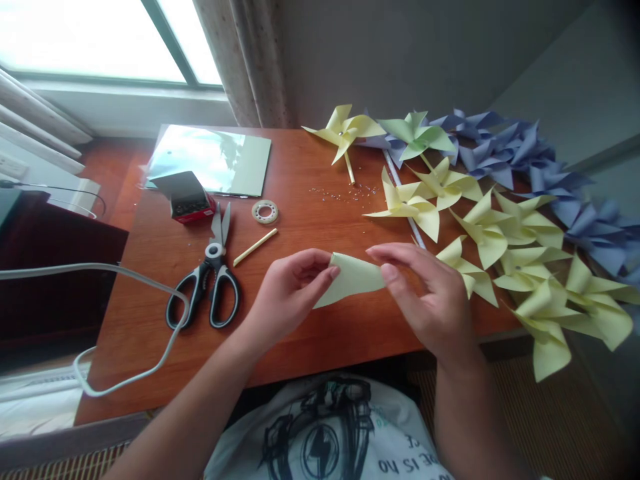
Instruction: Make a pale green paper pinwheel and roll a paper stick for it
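Hands [287, 290] [425, 293] at centre frame pinch a folded yellow paper [353, 279] between closed fingertips. Upper left, an open red box [186, 197] holds small dark items, too small to identify.

Wood desk [150, 313] by bright window [90, 40] w/ curtain [240, 60]

Place: a room in a home, serving as a craft corner.
Signs: curtain [240, 60] hanging beside window [100, 40]; wooden table [310, 320] carrying scissors [210, 280], tape roll [265, 212], paper pinwheels [500, 227].
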Motion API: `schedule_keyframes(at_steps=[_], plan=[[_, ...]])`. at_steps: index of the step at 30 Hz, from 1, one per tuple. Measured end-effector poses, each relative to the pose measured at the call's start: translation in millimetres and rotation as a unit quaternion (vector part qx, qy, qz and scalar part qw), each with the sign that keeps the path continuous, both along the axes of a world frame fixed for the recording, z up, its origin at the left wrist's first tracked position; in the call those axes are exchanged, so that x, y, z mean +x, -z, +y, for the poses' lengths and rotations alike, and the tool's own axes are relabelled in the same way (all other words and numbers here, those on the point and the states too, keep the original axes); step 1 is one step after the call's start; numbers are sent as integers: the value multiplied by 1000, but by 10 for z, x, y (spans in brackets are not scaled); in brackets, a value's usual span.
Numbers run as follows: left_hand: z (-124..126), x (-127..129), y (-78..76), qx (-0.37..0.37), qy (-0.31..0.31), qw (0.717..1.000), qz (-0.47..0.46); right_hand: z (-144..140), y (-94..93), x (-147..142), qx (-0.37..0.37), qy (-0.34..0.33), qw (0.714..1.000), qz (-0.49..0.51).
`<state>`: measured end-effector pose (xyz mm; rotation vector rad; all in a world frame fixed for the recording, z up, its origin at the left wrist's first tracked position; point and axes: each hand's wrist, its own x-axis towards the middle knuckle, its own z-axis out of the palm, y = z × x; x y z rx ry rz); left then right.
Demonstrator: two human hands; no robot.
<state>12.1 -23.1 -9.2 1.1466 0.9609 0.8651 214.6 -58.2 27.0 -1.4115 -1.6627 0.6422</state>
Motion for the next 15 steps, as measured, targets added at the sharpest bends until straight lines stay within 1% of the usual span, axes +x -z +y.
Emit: schedule_keyframes(at_steps=[2, 4, 6, 8, 9, 11, 13, 15], plan=[[-10, 4, 1, 67, 18, 997, 38, 53, -33, -45, -10, -51, 998, -28], [-9, 3, -15, 141, 29, 985, 93, 95, -33, -99, -18, -81, 996, -38], [-5, 1, -38, 205, 33, 968, 140, 119, -13, -142, -24, -88, 995, -40], [-4, -1, -60, 238, 33, 957, 163, 124, 17, -160, -31, -87, 995, -30], [-5, -2, -69, 239, 32, 956, 164, 121, 36, -160, -37, -84, 996, -18], [-11, -6, -82, 221, 28, 962, 157, 109, 88, -145, -54, -67, 996, 23], [-18, -15, -89, 182, 20, 972, 146, 95, 157, -121, -73, -35, 992, 93], [-20, -26, -92, 131, 7, 984, 122, 81, 234, -98, -85, 8, 979, 185]])
